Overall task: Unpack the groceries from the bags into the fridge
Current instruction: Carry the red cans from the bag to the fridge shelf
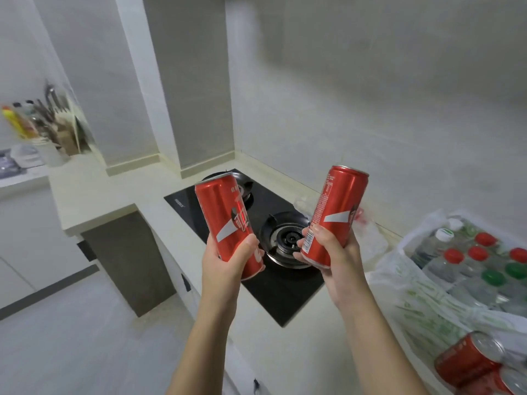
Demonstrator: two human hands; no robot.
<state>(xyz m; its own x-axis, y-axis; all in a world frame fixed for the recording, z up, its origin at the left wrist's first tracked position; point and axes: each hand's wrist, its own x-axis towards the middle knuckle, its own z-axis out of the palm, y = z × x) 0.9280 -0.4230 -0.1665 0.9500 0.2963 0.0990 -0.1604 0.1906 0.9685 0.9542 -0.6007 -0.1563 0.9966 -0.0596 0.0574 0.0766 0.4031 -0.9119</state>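
Head view is showing the left grip [225, 266] clasping a red can [222, 218] and the right grip [333, 252] clasping a second red can [339, 206], both hovering above the black stove [285, 295] on the counter [114, 189].

1. Soft, even indoor light, fairly bright; a dimmer band crosses the upper wall [399, 38].
2. Pale sheen streaks the left red can [225, 220], the right red can [339, 206] and the black glass hob [285, 295].
3. Blur smears the knife block [64, 129] and the water bottles [479, 260].
4. Wide-angle distortion bends the wall corners and the countertop [94, 189] towards the edges.
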